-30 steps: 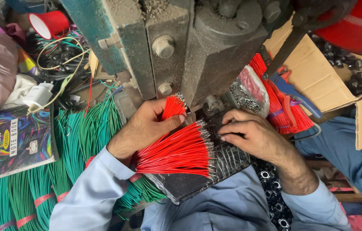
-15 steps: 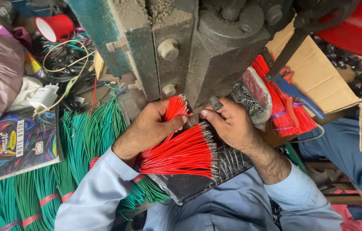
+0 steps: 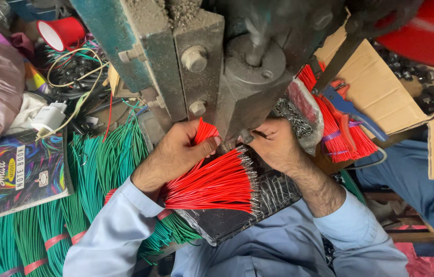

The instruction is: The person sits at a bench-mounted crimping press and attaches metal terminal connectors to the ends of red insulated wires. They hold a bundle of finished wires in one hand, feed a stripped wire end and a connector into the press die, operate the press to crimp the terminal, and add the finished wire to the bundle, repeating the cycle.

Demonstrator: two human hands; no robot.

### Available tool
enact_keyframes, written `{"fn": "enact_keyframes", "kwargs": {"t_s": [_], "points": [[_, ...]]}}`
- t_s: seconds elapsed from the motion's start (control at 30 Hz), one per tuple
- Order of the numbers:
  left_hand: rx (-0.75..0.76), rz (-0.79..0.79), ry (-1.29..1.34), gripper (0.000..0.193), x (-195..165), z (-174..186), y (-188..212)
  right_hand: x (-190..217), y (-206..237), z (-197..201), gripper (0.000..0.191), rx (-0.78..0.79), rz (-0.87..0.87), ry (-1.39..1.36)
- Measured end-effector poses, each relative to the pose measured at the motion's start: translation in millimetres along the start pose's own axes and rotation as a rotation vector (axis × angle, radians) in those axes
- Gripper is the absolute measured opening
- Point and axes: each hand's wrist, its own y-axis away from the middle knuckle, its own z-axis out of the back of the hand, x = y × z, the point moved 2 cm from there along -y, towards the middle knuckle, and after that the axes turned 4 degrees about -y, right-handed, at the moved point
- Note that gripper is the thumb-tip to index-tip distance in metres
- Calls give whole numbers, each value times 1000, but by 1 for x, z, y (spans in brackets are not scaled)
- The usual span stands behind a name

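My left hand [image 3: 176, 151] grips a small bunch of red wires [image 3: 204, 132] between thumb and fingers, just below the grey metal press [image 3: 237, 77]. A larger fan of red wires [image 3: 212, 182] with bare metal tips lies on a black pad [image 3: 258, 200] on my lap, under both hands. My right hand [image 3: 276, 143] reaches up under the press head; its fingertips are hidden there, so I cannot see what they hold.
Bundles of green wires [image 3: 99, 164] tied with red bands lie at the left. A colourful notebook [image 3: 14, 174], a red cup [image 3: 60, 32], a white plug [image 3: 47, 117], a cardboard box [image 3: 381, 87], more red wires [image 3: 329, 118] and blue pliers [image 3: 350, 107] surround the press.
My right hand has moved from the fanned wires up and left to the press head. My left hand has shifted slightly right with its bunch.
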Motion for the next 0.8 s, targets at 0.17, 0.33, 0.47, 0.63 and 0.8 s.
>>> {"fn": "enact_keyframes", "kwargs": {"t_s": [0.17,0.33,0.47,0.63,0.8], "points": [[25,-80,43,14,-4,1,0,8,8,-4,10,-4,-40,39],[43,-85,35,21,-12,-5,3,18,20,28,14,41,37,-37],[52,-64,-84,28,-15,-6,4,13,6,78,19,-79,-47,395],[74,-104,31,25,-13,-4,2,-8,-8,96,47,263,33,991],[91,-52,159,17,-5,-2,4,-29,-7,89,45,327,-70,1078]]}}
